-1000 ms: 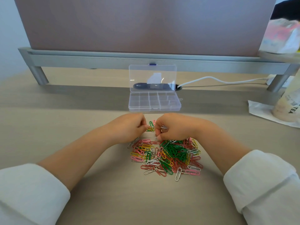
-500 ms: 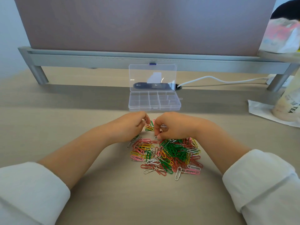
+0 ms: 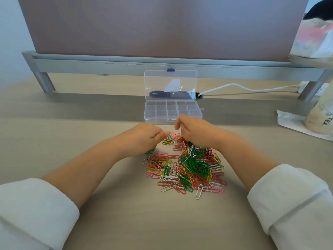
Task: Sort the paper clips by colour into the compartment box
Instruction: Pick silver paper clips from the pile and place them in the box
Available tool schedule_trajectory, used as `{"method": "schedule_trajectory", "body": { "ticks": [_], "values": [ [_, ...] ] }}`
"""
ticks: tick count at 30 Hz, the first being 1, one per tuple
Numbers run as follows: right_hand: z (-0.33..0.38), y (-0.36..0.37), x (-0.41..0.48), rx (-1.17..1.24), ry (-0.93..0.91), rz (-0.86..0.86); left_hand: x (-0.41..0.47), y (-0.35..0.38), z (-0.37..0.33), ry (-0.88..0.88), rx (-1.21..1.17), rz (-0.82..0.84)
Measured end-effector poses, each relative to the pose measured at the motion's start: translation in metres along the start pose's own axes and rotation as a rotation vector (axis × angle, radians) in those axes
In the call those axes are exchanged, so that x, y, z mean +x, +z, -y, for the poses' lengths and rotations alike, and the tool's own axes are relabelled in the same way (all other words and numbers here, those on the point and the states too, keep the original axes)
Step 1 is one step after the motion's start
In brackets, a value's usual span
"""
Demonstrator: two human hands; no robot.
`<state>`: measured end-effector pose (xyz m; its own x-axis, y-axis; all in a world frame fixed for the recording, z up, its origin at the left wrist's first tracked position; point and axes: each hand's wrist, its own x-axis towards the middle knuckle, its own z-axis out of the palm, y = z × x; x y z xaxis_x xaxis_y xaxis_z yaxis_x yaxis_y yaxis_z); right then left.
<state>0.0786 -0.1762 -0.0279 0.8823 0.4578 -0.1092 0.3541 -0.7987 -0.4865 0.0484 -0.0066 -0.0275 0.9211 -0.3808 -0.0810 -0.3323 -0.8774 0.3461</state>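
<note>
The right hand is hovering over the far edge of the pile. Its fingers are curling inward, and thumb and forefinger are pinching a small silver paper clip of thin bent wire. That clip is hanging just in front of the near wall of the compartment box.

The left hand is sitting near it but apart, its fingers folding into a loose fist and the thumb lying along the forefinger. I cannot tell whether anything is caught inside. Its lower edge is covering the far left corner of the pile.

The pile of paper clips is lying tangled between the two forearms. The clips are glossy coated wire loops in green, red, pink, yellow and white, with a few of bare silver. The green ones are clustering thickest right of centre. White rolled-up sleeves are framing the near corners.

The box is sitting just beyond the hands. It is clear hard plastic and rectangular, divided into small cells, and its lid is standing upright behind it with a blue clasp on top. A dark oblong object is showing through the lid.

All of this is resting on a matte, pale wood-grain desk. A grey metal riser on round legs is spanning the back, with a white cable trailing under it. At the right a cup marked TEA is standing on a white paper sheet.
</note>
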Motion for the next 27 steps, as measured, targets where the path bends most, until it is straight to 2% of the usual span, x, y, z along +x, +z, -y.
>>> {"method": "schedule_trajectory", "body": {
  "ticks": [4, 11, 15, 20, 24, 27],
  "values": [
    [-0.002, -0.001, 0.001, 0.015, 0.034, -0.033, 0.0, 0.0, 0.003, 0.022, -0.003, 0.005],
    [-0.001, -0.002, -0.002, -0.127, -0.086, -0.077, -0.004, -0.005, 0.007, 0.103, -0.029, 0.029],
    [-0.004, -0.001, -0.002, -0.186, -0.078, -0.054, -0.004, -0.005, 0.005, 0.082, 0.053, 0.045],
    [-0.005, -0.004, -0.003, -0.188, -0.03, -0.03, -0.001, -0.001, 0.006, 0.061, 0.103, -0.012],
    [-0.002, -0.004, -0.004, -0.168, -0.093, -0.091, 0.002, 0.0, 0.01, 0.04, 0.126, -0.047],
    [0.0, -0.002, -0.003, -0.17, -0.117, -0.07, 0.003, 0.001, 0.012, 0.038, 0.126, -0.055]
  ]
}}
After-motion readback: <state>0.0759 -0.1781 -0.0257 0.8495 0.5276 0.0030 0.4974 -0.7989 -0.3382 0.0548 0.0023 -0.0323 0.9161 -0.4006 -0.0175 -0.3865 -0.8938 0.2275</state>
